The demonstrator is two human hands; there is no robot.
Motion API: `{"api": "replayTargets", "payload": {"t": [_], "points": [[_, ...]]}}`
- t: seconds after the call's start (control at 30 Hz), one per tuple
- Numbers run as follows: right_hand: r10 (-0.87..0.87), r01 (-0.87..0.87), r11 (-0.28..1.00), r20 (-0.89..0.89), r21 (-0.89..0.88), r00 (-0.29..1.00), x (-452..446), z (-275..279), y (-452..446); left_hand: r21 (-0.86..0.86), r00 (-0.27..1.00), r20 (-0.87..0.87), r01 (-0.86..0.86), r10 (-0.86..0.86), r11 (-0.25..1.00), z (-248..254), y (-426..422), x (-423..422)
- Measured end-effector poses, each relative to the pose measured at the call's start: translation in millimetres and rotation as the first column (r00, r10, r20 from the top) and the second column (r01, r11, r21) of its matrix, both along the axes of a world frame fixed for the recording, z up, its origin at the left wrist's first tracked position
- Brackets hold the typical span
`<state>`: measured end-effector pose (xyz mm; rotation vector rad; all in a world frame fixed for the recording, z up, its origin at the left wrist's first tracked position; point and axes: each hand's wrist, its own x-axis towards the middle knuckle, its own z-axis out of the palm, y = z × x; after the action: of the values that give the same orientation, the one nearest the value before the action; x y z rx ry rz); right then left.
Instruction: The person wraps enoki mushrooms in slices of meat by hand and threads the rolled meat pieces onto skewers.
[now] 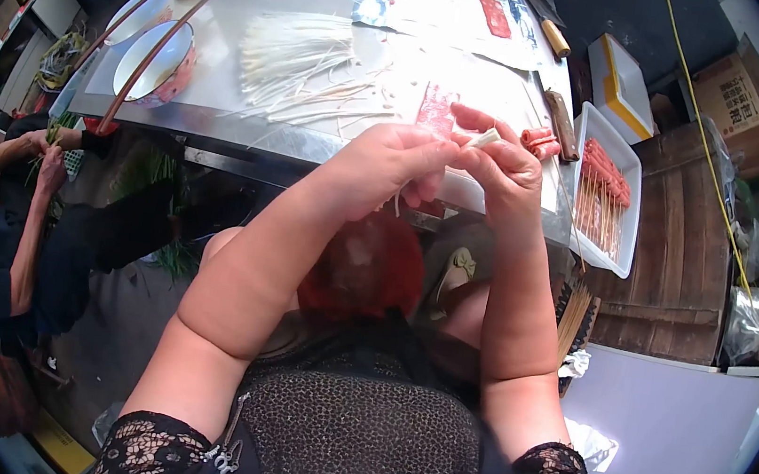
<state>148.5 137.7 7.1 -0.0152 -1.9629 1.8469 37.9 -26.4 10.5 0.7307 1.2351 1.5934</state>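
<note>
Near the table's front edge, my left hand (403, 159) and my right hand (507, 165) meet with fingertips pinched. Between them is a short, pale bundle of enoki mushrooms (482, 139), and a few thin stems hang below my left hand. Just behind my fingers lies a flat slice of red meat (436, 102), partly covered by my hands. Rolled pieces of meat (540, 142) rest to the right of my right hand. A large spread of loose enoki mushrooms (290, 55) lies on the table to the left.
At right, a white tray (628, 234) holds meat skewers (603, 193); knives (559, 122) lie nearby. Foil-like packaging (408, 4) with another meat slice (495, 17) is at the back. Bowls (150, 62) and chopsticks (149, 67) stand left. Another person's hands (44, 149) hold green stalks.
</note>
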Motion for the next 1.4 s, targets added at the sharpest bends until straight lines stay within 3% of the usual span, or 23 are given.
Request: {"api": "replayTargets", "payload": {"t": [0.03, 0.1, 0.23, 0.43, 0.47, 0.5, 0.53, 0.6, 0.73, 0.93, 1.0, 1.03, 1.07, 1.1, 1.13, 1.17, 1.2, 1.23, 1.27, 1.3, 1.33, 1.37, 1.4], "points": [[-0.003, 0.003, 1.0, 0.0, 0.0, 1.0, 0, -2, 1, 0.012, 0.999, 0.016, -0.037, 0.037, 0.999, 2, 1, 1], [0.08, -0.096, 0.973, -0.084, -0.208, 0.993, -2, -8, 1, 0.021, 0.997, 0.031, -0.072, 0.071, 0.997, 2, 2, 3], [0.096, -0.125, 0.957, -0.12, -0.262, 0.988, -3, -12, 0, -0.015, 0.997, 0.062, -0.053, 0.054, 0.998, 1, 6, 3], [-0.093, 0.117, 0.983, -0.169, 0.139, 0.981, -1, -3, -8, -0.139, 0.989, 0.143, -0.011, 0.031, 0.99, -7, 4, -2], [-0.11, 0.233, 0.841, -0.267, 0.489, 0.957, -2, 3, -7, -0.123, 0.985, 0.162, -0.035, 0.055, 0.992, -11, 3, -6], [-0.085, 0.342, 0.566, -0.359, 0.75, 0.929, -2, 7, -6, -0.098, 0.976, 0.211, -0.037, 0.057, 0.994, -16, 2, -9], [-0.087, 0.341, 0.566, -0.357, 0.75, 0.93, -3, 7, -7, -0.099, 0.975, 0.213, -0.034, 0.055, 0.994, -19, 1, -11], [-0.063, 0.404, 0.396, -0.415, 0.825, 0.908, -4, 6, -10, -0.071, 0.945, 0.324, -0.014, 0.037, 0.997, -19, -1, -14], [-0.081, 0.366, 0.291, -0.358, 0.884, 0.93, -1, 6, -5, -0.138, 0.953, 0.295, -0.035, 0.075, 0.99, -10, -3, -16], [-0.076, 0.36, 0.114, -0.353, 0.926, 0.932, 6, 9, -2, -0.138, 0.994, 0.107, 0.018, -0.003, 0.99, -2, -6, -12], [-0.117, 0.345, 0.103, -0.333, 0.933, 0.936, 7, 7, -2, -0.18, 0.961, -0.253, 0.064, -0.11, 0.982, -4, -5, -11], [-0.15, 0.326, 0.093, -0.311, 0.941, 0.939, 7, 5, -2, -0.182, 0.96, -0.254, 0.073, -0.118, 0.981, -2, -4, -7], [-0.158, 0.327, 0.093, -0.31, 0.941, 0.937, 8, 4, -3, -0.183, 0.913, -0.404, -0.028, -0.049, 0.983, 0, -3, 0], [-0.199, 0.344, 0.099, -0.32, 0.934, 0.926, 8, 2, -3, -0.166, 0.838, -0.545, -0.128, 0.017, 0.978, 2, -2, 4], [-0.239, 0.362, 0.105, -0.33, 0.926, 0.913, 7, 1, -3, -0.167, 0.838, -0.546, -0.123, 0.012, 0.978, 0, 1, 5], [-0.242, 0.364, 0.103, -0.331, 0.926, 0.912, 5, -3, -2, -0.075, 0.724, -0.679, -0.23, 0.119, 0.97, -6, 3, 4], [-0.262, 0.39, 0.276, -0.321, 0.879, 0.91, 3, -7, -1, 0.034, 0.581, -0.783, -0.319, 0.224, 0.947, -10, 5, 4], [-0.278, 0.406, 0.438, -0.309, 0.802, 0.91, 2, -8, 0, 0.035, 0.58, -0.783, -0.319, 0.224, 0.947, -12, 7, 6], [-0.278, 0.407, 0.437, -0.311, 0.802, 0.909, 3, -7, -2, 0.047, 0.757, -0.58, -0.339, 0.302, 0.94, -12, 10, 9], [-0.309, 0.287, 0.72, -0.079, 0.631, 0.948, 6, -3, -6, 0.055, 0.873, -0.331, -0.361, 0.358, 0.931, -12, 12, 10], [-0.252, 0.185, 0.915, 0.152, 0.357, 0.956, 7, -1, -8, 0.058, 0.872, -0.333, -0.362, 0.36, 0.93, -11, 12, 10], [-0.252, 0.186, 0.915, 0.149, 0.357, 0.956, 7, 1, -6, 0.045, 0.914, -0.218, -0.341, 0.342, 0.939, -11, 13, 10], [-0.159, 0.118, 0.981, 0.282, 0.157, 0.946, 8, 2, -4, 0.034, 0.942, -0.099, -0.318, 0.32, 0.947, -10, 13, 9]]}}
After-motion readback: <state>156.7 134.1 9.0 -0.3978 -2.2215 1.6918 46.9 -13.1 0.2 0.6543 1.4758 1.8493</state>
